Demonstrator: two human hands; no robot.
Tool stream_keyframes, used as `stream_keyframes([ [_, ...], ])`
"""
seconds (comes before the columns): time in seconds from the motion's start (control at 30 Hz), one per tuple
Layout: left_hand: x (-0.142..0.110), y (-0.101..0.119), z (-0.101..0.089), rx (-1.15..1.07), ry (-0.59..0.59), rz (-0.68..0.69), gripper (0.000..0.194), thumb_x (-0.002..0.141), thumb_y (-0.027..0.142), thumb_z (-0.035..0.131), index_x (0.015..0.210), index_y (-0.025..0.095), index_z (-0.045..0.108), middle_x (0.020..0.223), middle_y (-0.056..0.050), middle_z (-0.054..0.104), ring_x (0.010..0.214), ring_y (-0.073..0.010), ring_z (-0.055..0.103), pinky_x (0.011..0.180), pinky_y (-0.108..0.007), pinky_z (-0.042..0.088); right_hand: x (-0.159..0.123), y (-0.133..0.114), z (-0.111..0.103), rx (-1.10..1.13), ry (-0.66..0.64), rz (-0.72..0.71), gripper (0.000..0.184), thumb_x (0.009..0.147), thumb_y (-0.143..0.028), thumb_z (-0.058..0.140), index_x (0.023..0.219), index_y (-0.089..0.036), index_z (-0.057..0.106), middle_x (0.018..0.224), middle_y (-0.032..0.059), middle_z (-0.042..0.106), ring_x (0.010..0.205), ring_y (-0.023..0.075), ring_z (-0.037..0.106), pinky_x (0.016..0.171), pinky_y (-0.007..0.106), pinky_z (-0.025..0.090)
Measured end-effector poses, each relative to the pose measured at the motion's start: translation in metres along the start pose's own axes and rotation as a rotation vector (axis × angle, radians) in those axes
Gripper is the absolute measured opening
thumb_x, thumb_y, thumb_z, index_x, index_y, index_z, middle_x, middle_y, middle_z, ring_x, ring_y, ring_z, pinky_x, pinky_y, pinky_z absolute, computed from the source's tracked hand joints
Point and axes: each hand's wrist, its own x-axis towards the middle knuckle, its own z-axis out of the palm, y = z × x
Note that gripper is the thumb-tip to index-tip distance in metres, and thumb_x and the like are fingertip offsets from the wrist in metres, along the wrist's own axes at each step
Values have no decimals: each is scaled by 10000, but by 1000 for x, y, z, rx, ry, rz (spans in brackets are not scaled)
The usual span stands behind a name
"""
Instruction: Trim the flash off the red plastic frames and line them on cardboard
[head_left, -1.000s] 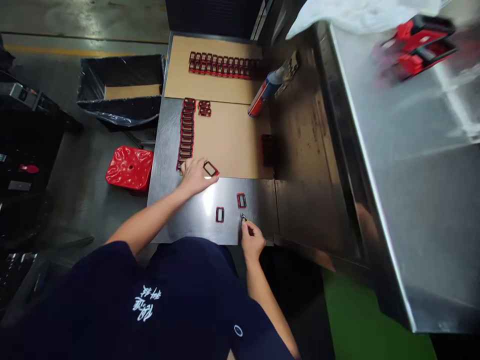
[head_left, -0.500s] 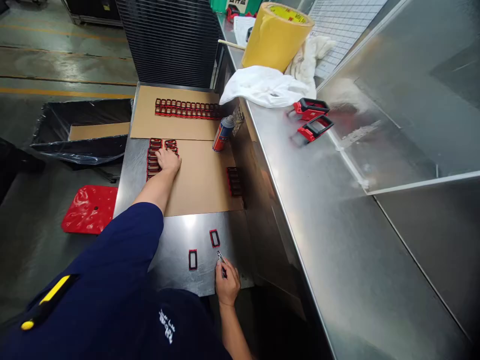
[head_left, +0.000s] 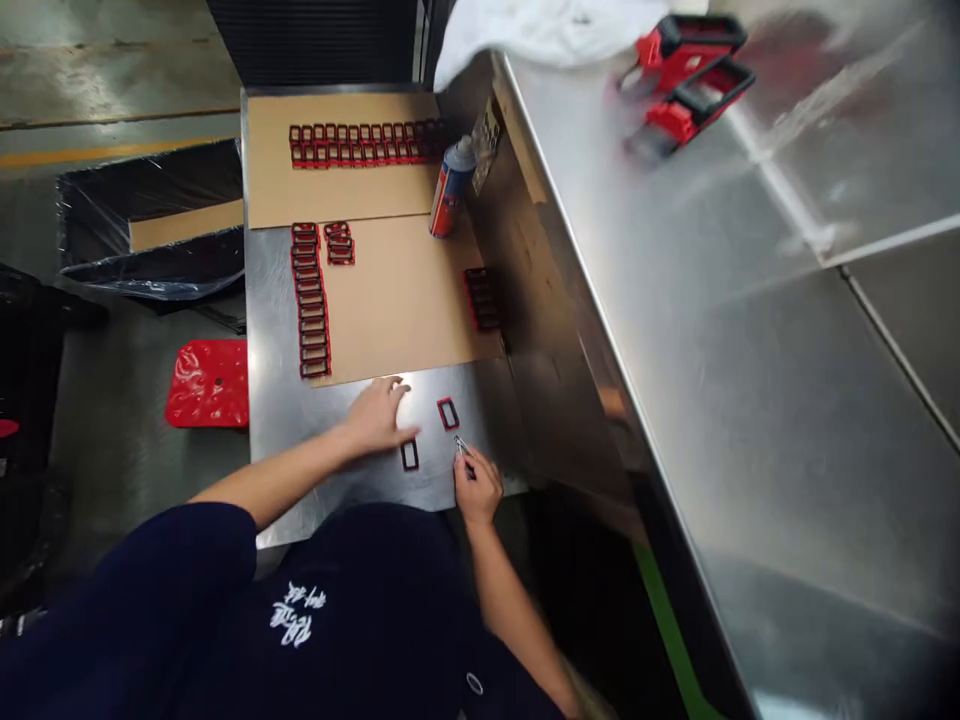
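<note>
My left hand [head_left: 377,416] lies on the steel table [head_left: 277,420], fingers spread, its fingertips close to a small red-and-black frame [head_left: 409,455]. A second such frame [head_left: 448,413] rests a little further right. My right hand [head_left: 475,484] is closed round a thin metal tool [head_left: 460,447] whose tip points between the two frames. On the near cardboard sheet [head_left: 397,300] a long column of frames [head_left: 310,300] runs along the left edge, with a short stack [head_left: 340,243] beside its top.
A far cardboard sheet carries two rows of frames [head_left: 360,144]. A spray can [head_left: 448,188] stands by the steel wall, a dark stack of parts [head_left: 482,298] below it. Red handles [head_left: 688,70] and white cloth [head_left: 547,25] sit on the raised counter. Red stool [head_left: 210,382] and lined box [head_left: 150,230] at left.
My left hand has drawn back from the short stack on the cardboard to the steel table beside the two loose frames. My right hand has stayed by them with the tool. The camera tilted down.
</note>
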Motion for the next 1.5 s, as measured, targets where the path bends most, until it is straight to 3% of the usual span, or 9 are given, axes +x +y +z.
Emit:
stream_keyframes([
  [0.07,-45,14,33,-20,-80,41,908,618,499,871,1393,177,526,1533,-181,430,1333,-381,469,1112,-486,413,-4,3,1,10,-21,53,378,998,-413,566,835,-135,764,1033,143,744,916,252,713,855,373,552],
  [0.13,-66,20,59,-37,-100,29,925,626,439,863,1420,140,495,1523,-232,411,1311,-426,473,1074,-542,430,-5,3,1,24,-35,95,389,978,-436,568,831,-136,767,1033,144,743,931,251,708,863,368,549],
  [0.3,-59,8,85,-149,-32,6,625,750,233,738,1340,120,564,1283,-200,576,1227,-381,541,1032,-539,474,6,-4,-3,68,-48,185,429,936,-503,565,793,-143,750,1012,161,740,924,256,705,773,345,572],
  [0.47,-87,-8,64,-362,94,59,707,738,302,807,1373,138,542,1283,-158,581,1190,-285,599,1026,-436,532,17,-44,-35,215,-182,178,471,971,-514,527,776,-142,740,866,129,745,779,234,723,681,321,580],
  [0.63,-141,3,22,-659,318,296,809,738,374,824,1453,188,494,1330,-154,565,1214,-281,601,1018,-437,542,16,-119,-99,412,-415,18,200,926,-364,692,817,-215,769,959,58,751,884,215,726,811,330,586],
  [0.73,-162,21,0,-718,374,450,810,761,363,804,1486,216,475,1289,-148,576,1176,-274,614,1021,-453,539,23,-158,-129,493,-476,-222,36,912,-206,736,916,-226,765,1025,50,743,892,196,711,802,329,566],
  [0.83,-173,39,-15,-701,353,560,829,768,305,780,1517,218,436,1238,-146,577,1104,-254,632,949,-417,576,31,-182,-146,525,-493,-409,104,895,-121,755,954,-206,747,1040,64,738,853,185,697,730,311,558],
  [1.03,-183,49,-19,-710,405,639,908,747,243,772,1558,238,363,1209,-143,569,1050,-247,641,881,-398,594,34,-195,-157,472,-526,-539,155,880,-95,773,989,-201,744,1039,81,735,826,191,688,688,312,585],
  [1.5,-188,43,-15,-710,421,624,882,767,291,779,1552,236,380,1210,-153,578,1047,-250,647,880,-410,597,32,-201,-156,441,-540,-585,80,912,-140,745,954,-208,749,1024,76,739,785,179,693,652,300,595],
])
